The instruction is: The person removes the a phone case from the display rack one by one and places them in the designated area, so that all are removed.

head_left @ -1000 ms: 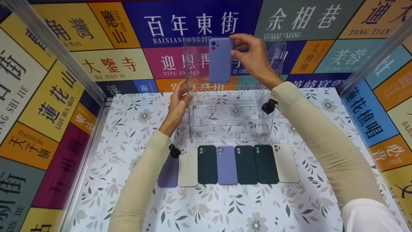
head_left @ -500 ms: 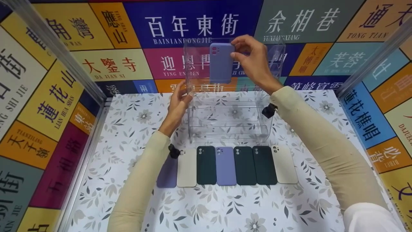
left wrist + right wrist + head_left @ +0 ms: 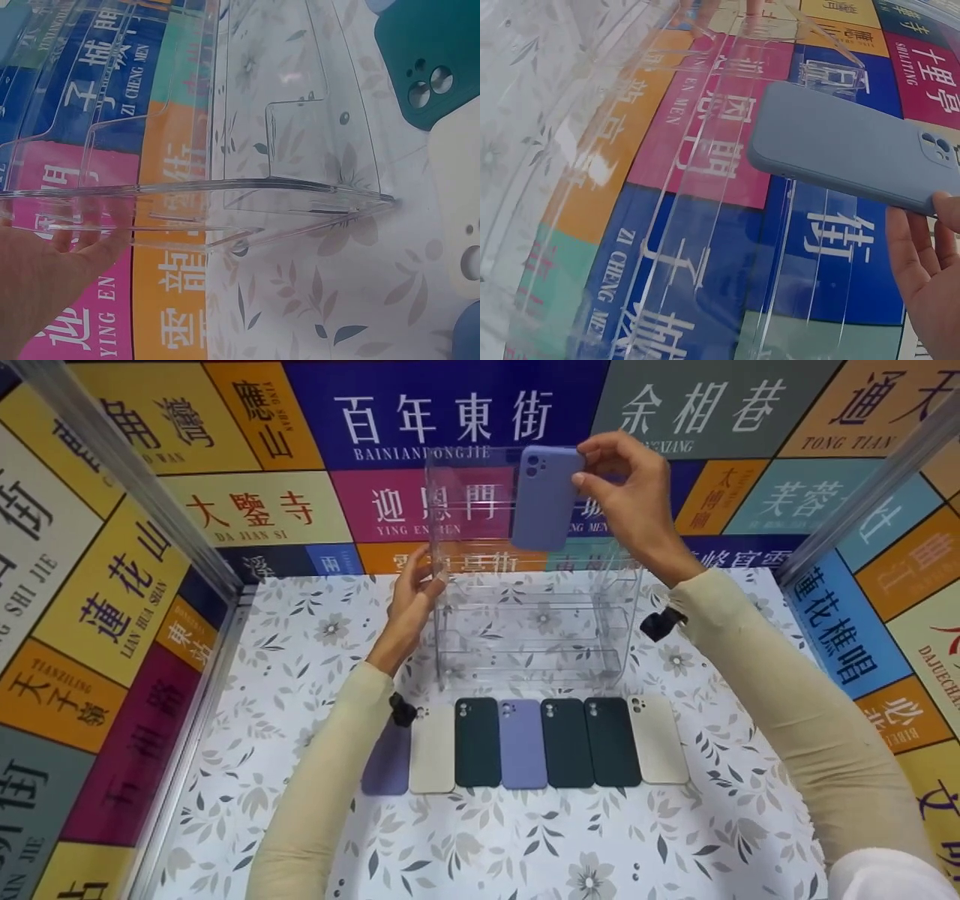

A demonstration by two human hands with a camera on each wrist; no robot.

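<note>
My right hand [image 3: 634,499] pinches a lavender phone case [image 3: 546,499] by its right edge, near the top corner. The case hangs almost upright, camera holes at top left, over the upper tiers of a clear acrylic stepped rack [image 3: 529,660]. In the right wrist view the phone case [image 3: 847,146] looks bluish and its lower end is apart from the tier edges. My left hand [image 3: 412,596] touches the rack's left side with its fingers. Through the clear panel the left wrist view shows the fingers [image 3: 105,240] lying against that side.
Before the rack lies a side-by-side row of phone cases: dark green [image 3: 477,742], lavender [image 3: 523,744] and cream [image 3: 658,740]. The leftmost lavender case [image 3: 386,765] is partly hidden by the left wrist camera [image 3: 403,709]. Printed sign panels [image 3: 450,405] stand behind the floral tabletop [image 3: 480,847].
My right hand has shifted to the right with the lavender phone case, which now leans slightly. It dipped a little half a second ago and is higher again. The left hand stays on the rack.
</note>
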